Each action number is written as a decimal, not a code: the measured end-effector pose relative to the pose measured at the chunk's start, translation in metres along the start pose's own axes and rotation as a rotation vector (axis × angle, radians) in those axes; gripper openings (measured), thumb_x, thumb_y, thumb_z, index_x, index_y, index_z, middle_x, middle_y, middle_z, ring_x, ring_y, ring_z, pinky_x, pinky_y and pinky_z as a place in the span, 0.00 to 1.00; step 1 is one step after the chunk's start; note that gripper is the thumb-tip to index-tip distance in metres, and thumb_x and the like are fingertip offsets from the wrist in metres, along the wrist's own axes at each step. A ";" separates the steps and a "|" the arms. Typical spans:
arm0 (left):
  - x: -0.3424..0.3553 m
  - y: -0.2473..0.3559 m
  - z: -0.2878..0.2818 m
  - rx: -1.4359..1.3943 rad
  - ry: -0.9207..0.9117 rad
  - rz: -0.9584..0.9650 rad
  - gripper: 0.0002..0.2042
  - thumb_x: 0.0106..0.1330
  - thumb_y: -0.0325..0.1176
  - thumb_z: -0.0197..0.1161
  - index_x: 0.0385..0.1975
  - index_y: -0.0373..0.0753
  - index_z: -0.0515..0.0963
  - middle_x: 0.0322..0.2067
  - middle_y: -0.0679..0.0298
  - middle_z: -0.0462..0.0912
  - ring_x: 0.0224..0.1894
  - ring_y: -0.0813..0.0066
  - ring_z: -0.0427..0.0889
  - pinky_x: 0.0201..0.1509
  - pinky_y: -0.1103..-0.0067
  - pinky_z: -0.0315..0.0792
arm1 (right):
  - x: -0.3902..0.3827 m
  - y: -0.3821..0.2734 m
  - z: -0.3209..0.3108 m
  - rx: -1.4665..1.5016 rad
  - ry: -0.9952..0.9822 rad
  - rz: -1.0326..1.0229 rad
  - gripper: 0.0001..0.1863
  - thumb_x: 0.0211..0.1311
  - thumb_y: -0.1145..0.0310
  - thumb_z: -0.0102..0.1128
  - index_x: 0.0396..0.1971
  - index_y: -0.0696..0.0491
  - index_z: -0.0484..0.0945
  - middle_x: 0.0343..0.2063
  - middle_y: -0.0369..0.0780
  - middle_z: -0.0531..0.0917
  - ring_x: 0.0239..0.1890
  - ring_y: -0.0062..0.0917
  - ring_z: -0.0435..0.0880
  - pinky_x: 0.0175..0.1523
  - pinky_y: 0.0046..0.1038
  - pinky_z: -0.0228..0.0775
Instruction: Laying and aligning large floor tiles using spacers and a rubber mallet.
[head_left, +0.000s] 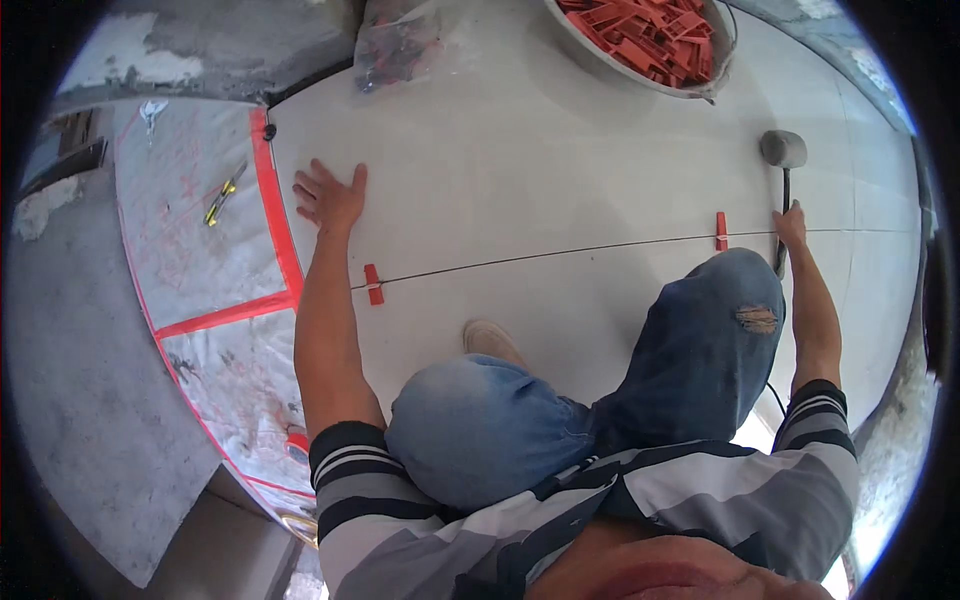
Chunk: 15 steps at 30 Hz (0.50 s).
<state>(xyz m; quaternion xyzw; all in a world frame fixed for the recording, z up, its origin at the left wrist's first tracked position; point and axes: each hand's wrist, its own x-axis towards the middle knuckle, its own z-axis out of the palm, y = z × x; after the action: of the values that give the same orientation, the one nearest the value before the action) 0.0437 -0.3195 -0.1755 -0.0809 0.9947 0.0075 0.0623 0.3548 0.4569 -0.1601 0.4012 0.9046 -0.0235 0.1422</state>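
I am stretching both arms over a floor of pale tiles, and my left hand [333, 197] is hovering or resting at the left of the upper tile [520, 170], left of the frame's centre; I cannot tell how firmly the palm is meeting the surface. Its fingers are spreading wide, pinching nothing, and are pointing toward the upper left. My right hand [791, 225], at the right of the frame, is wrapping its fingers around the black handle of a mallet [783, 149], whose thick grey head is sitting just above the hand in the frame, at the upper right. Whether that head is touching the tile I cannot tell. A thin dark joint is running across the middle, dividing the upper tile from the lower tile [590, 330]; one red wedge [374, 284] is straddling it near its left end, and a second red wedge [721, 231] is standing across it just left of my right hand. My jeans-covered knees [470, 425] are filling the lower middle, with a light shoe [492, 341] showing beside one. At the top right, a bucket [700, 93] is holding a heap of red plastic pieces [655, 40]; a clear plastic bag [400, 50] is lying at the top, left of centre. On the left, a yellow cutter [224, 197] is lying on a whitish sheet [190, 260] that red tape [270, 195] is edging.
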 end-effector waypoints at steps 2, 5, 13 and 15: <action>-0.002 0.012 -0.008 -0.028 -0.196 -0.035 0.51 0.56 0.67 0.53 0.70 0.40 0.40 0.69 0.42 0.35 0.71 0.38 0.33 0.67 0.44 0.41 | -0.003 0.013 0.009 0.089 -0.133 0.084 0.28 0.55 0.62 0.54 0.53 0.62 0.65 0.49 0.59 0.75 0.54 0.50 0.74 0.59 0.43 0.65; -0.012 0.031 -0.009 0.036 -0.314 -0.008 0.53 0.55 0.69 0.53 0.70 0.39 0.39 0.69 0.42 0.34 0.70 0.36 0.36 0.69 0.47 0.40 | 0.009 0.031 0.013 0.071 0.005 0.084 0.20 0.57 0.66 0.50 0.47 0.60 0.67 0.43 0.58 0.78 0.47 0.52 0.77 0.54 0.45 0.68; 0.014 0.226 -0.116 -0.436 0.277 0.911 0.24 0.56 0.40 0.65 0.50 0.34 0.71 0.47 0.49 0.74 0.51 0.48 0.71 0.57 0.60 0.63 | -0.013 0.014 0.000 0.007 0.047 -0.003 0.11 0.66 0.67 0.43 0.43 0.56 0.67 0.45 0.51 0.76 0.48 0.48 0.77 0.50 0.45 0.70; 0.005 0.312 -0.150 -0.399 0.468 1.279 0.27 0.55 0.43 0.66 0.54 0.41 0.69 0.48 0.53 0.75 0.51 0.51 0.72 0.56 0.62 0.65 | -0.017 0.013 0.001 0.045 0.074 -0.019 0.11 0.66 0.67 0.42 0.43 0.55 0.67 0.45 0.50 0.76 0.47 0.48 0.77 0.49 0.46 0.70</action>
<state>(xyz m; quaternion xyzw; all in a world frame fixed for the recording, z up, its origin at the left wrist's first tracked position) -0.0296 -0.0157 -0.0259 0.5096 0.8142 0.2068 -0.1859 0.3750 0.4531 -0.1556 0.3961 0.9123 -0.0303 0.0994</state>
